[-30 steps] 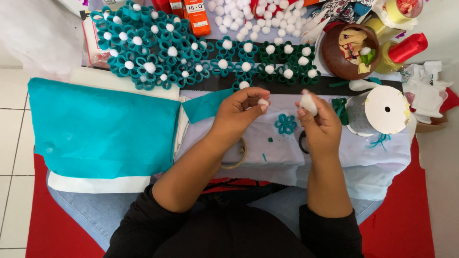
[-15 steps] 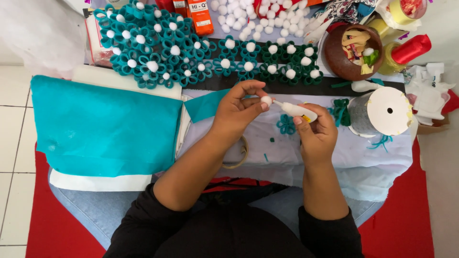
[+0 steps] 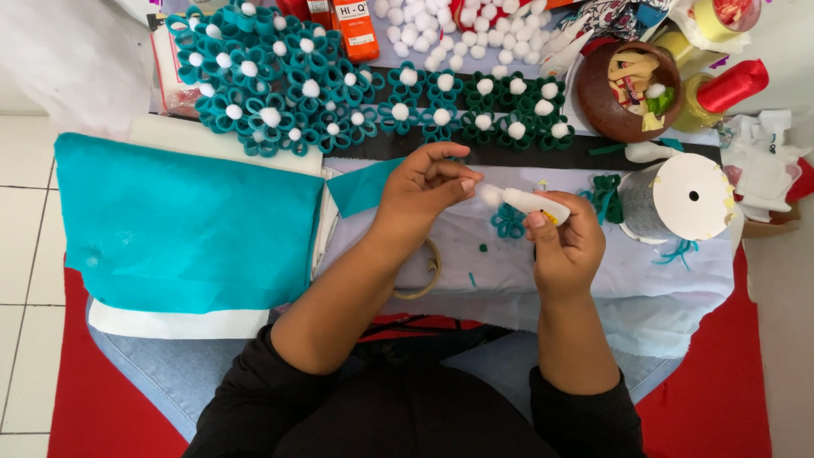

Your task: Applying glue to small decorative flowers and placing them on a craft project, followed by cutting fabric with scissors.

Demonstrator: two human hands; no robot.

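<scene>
My right hand (image 3: 568,242) grips a small white glue bottle (image 3: 532,203) lying sideways, its nozzle pointing left. My left hand (image 3: 424,182) pinches a small white pom-pom (image 3: 487,194) against the nozzle tip. Just below the bottle a single teal felt flower (image 3: 508,223) lies on the white cloth (image 3: 678,288) across my lap. Both forearms come up from black sleeves.
Rows of teal and green felt flowers with white pom-pom centres (image 3: 339,93) lie beyond my hands, loose white pom-poms (image 3: 449,21) behind them. A teal felt sheet (image 3: 186,225) lies left, a big thread spool (image 3: 678,199) right, a brown bowl (image 3: 598,97) behind it, a tape ring (image 3: 428,271) under my left wrist.
My right hand has turned the glue bottle from upright to sideways and brought its nozzle to the pom-pom in my left fingers. The hands have closed together.
</scene>
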